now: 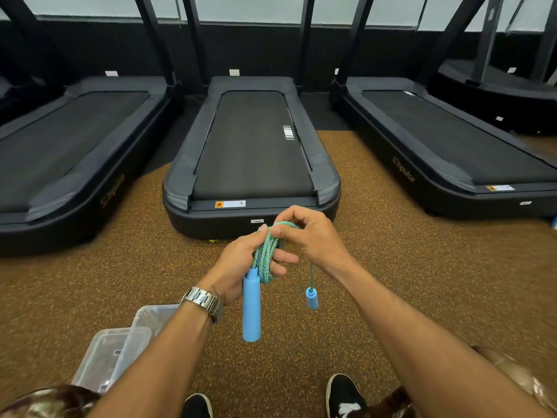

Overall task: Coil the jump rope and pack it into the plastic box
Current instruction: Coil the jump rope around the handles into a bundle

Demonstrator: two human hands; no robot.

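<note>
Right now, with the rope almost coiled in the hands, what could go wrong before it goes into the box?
1. The coil sits only around the left hand; it may spring open when slipped off.
2. The second handle hangs free on a short tail below the right hand and could swing or snag.
3. The plastic box lies on the floor partly behind the left arm, so it is easy to miss.

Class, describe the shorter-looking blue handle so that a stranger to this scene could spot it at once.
Start at the middle treadmill and drop to the two hands in front of it. Below the right hand, a thin cord hangs down to a small blue handle. Unlike the long blue handle under the left hand, it dangles free.
</note>
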